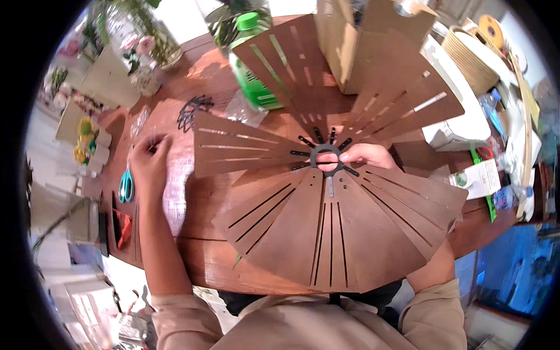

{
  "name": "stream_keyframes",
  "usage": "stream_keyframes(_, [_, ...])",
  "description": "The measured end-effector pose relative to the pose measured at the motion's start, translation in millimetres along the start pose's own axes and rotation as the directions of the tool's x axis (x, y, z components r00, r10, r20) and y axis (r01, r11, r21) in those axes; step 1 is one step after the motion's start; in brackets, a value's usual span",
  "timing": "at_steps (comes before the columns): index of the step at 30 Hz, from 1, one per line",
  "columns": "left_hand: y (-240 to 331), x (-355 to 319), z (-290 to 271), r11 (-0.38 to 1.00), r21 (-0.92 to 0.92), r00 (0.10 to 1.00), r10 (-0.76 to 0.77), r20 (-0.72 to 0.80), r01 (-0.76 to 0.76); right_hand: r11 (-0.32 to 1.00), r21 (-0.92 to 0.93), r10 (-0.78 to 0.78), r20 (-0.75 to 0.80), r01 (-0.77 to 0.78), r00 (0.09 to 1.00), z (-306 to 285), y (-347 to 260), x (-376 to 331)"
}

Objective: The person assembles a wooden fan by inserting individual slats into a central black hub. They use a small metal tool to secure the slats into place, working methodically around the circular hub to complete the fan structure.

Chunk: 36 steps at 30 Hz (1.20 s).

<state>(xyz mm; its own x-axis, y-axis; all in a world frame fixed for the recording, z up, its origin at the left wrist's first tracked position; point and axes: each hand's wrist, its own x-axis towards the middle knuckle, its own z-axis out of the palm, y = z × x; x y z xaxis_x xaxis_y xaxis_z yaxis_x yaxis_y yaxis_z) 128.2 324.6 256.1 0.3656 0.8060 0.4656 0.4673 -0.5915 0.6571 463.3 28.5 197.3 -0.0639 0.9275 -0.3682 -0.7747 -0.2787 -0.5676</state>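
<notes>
My right hand [373, 155] reaches under a fan-shaped assembly of brown slotted panels [297, 245] and grips the black ring [326, 158] at its centre. Its thumb lies on the ring's right side, and fingers show through the hole. Short black arms with small holes stick out from the ring. Panels fan out around it, with gaps at the upper middle and at the right. Over the table's left side is my left hand [150, 156], fingers curled in toward the thumb; what they hold, if anything, is too small to tell. A small clear plastic bag [140, 121] lies just beyond it.
Teal-handled scissors [126, 185] lie left of my left forearm. Black wire-like pieces [194, 111] rest farther back. A green-capped bottle [256, 70] and a cardboard box [339, 49] stand behind the panels. Flowers in a glass vase [166, 49] are at the back left; a small carton [475, 179] sits right.
</notes>
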Motion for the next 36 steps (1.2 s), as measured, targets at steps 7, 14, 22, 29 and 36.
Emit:
stream_keyframes(7, [156,-77,37,0.985,-0.163,0.832,0.132,0.538,-0.051,0.952,-0.217,-0.215,0.041,0.218,0.976,21,-8,-2])
stream_keyframes(14, [164,-93,103,0.971,-0.174,0.763,0.238,0.602,-0.165,0.888,-0.295,-0.313,0.173,0.353,0.934,2,-3,24])
stream_keyframes(22, [163,-100,118,0.977,-0.109,0.763,0.211,0.611,-0.183,0.612,-0.446,-0.525,0.388,0.653,0.757,-26,9,48])
stream_keyframes(29, [166,-106,118,0.978,-0.087,0.783,0.205,0.587,-0.191,0.8,-0.336,-0.415,0.289,0.497,0.863,-15,5,38])
stream_keyframes(36, [172,-103,114,0.972,-0.044,0.76,0.207,0.616,-0.229,0.752,-0.413,-0.415,0.307,0.513,0.856,-21,5,43])
